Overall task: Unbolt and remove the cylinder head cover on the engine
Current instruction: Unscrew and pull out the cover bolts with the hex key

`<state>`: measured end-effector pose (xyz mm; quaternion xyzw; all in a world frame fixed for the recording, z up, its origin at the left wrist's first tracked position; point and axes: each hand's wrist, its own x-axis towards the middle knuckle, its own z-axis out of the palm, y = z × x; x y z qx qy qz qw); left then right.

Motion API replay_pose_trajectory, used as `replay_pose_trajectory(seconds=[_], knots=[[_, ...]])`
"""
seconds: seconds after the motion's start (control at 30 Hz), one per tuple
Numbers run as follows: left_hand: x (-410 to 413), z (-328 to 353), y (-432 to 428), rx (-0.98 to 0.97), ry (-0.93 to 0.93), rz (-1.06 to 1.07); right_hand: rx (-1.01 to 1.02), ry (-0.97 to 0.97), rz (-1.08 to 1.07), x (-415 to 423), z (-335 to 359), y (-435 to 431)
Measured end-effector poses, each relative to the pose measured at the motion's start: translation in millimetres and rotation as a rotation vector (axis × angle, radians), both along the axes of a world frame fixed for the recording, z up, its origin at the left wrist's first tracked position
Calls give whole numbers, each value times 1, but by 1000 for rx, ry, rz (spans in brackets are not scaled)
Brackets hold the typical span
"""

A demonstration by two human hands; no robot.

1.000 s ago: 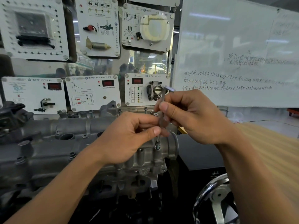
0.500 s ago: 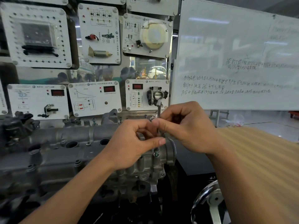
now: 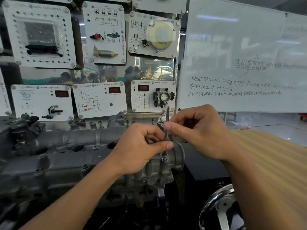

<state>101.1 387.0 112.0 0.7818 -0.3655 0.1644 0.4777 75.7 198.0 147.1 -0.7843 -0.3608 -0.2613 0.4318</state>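
Cover (image 3: 79,136) is on the engine (image 3: 49,176), running left to centre, so not far along I'd say. Left hand (image 3: 141,146) and right hand (image 3: 199,131) both have fingers clamped on a thin key (image 3: 167,114) at its right end, tip down on a bolt (image 3: 165,158). Other bolts (image 3: 85,167) are in too.

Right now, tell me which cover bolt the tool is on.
The bolt at the right end of the cover, under the thin tool pinched by left hand and right hand. Other bolts carry no tool.
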Motion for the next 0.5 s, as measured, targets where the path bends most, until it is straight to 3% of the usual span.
replay_pose_trajectory(seconds=[0.27, 0.5], knots=[[2, -6, -4, -57, -73, 19, -60, -1, 5, 7, -6, 1], [2, -2, 7, 125, 58, -155, -223, 29, 49, 10, -6, -6]])
